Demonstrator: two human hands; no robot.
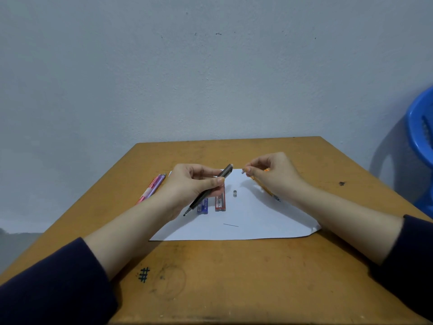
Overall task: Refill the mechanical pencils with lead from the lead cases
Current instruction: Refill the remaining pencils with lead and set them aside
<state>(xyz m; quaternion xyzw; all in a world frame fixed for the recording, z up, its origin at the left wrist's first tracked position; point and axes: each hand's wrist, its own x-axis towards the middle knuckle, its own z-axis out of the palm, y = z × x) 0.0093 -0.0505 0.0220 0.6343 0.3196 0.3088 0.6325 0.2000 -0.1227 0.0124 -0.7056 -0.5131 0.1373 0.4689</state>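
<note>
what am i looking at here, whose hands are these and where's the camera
No machine: a person's two bare hands, filmed by one camera worn on the head, looking down at a wooden table. The left hand grips a black mechanical pencil. The right hand pinches its fingertips together; what they hold is too small to tell. On the white paper lie a blue lead case, a red lead case, a small grey piece, one loose lead and an orange pencil. Pink and purple pencils lie beside the paper.
</note>
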